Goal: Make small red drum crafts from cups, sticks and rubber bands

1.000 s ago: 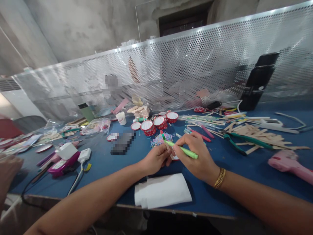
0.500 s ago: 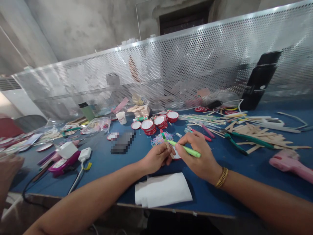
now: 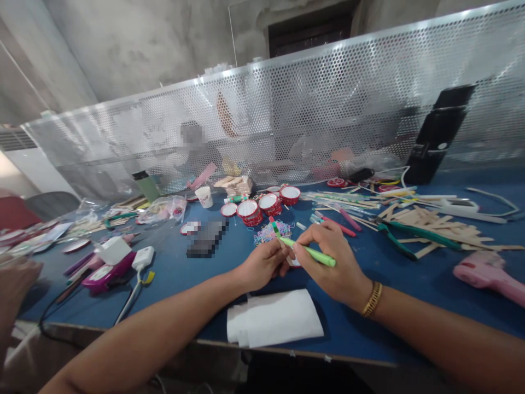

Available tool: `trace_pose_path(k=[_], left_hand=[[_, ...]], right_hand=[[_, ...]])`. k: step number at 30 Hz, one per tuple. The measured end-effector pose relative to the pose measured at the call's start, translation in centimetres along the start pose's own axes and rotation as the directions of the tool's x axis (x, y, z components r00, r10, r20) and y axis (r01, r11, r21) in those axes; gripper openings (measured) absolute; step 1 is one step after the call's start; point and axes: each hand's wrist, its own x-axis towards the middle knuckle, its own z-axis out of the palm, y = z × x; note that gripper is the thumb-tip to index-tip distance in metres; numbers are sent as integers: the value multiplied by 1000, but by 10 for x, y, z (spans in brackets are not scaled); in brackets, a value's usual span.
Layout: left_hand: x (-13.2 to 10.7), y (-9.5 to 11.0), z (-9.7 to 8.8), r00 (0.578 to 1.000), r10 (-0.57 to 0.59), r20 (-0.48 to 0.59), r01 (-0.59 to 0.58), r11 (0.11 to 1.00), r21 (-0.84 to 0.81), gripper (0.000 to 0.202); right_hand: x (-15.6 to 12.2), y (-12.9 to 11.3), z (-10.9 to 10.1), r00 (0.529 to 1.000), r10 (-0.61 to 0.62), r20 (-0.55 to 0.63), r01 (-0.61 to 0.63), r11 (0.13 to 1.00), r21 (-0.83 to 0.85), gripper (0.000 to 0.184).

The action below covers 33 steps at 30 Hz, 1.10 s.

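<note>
Between the fingers of my left hand [image 3: 264,266] is a flat wooden craft stick [image 3: 275,226], its far end coloured red and green. My right hand [image 3: 328,257] is closed around a light green marker [image 3: 315,255] in a writing grip. The marker's tip meets the stick just above my left fingertips. Behind the stick lies a heap of small pastel rubber bands [image 3: 262,235]. Part of a white disc with a red rim [image 3: 295,264] shows under my hands. Several small red drums with white tops [image 3: 249,212] stand farther back.
A folded white cloth or paper [image 3: 274,318] lies near the front edge. Green-handled pliers [image 3: 422,235] rest on wooden sticks at right, beside a pink glue gun [image 3: 488,273]. At left are a white plug [image 3: 143,258], a paper cup [image 3: 204,197] and another person's hand [image 3: 18,279].
The green marker's tip has shifted slightly along the stick, and the green patch there looks a little larger. Both hands stay in nearly the same place.
</note>
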Motion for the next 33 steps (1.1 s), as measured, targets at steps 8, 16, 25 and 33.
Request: trace_pose_path(k=[8,16,25,33], left_hand=[[0,0,0,1000,-6,-19,6,1000,15,43],[0,-2,0,1000,3,-3,-3,1000,12,42],[-1,1,1,1000,-21,-14,21,1000,-12,43],[0,-1,1,1000,-17,-8,16,999,-44,42]], right_hand=[[0,2,0,1000,10,10,-9,1000,-28,15],[0,0,-1,1000,-4,-1,4,1000,-18,15],[0,3,1,1000,4,-26,-5,999,-52,13],[1,1,-1,1000,-17,-26,16,999,-30,13]])
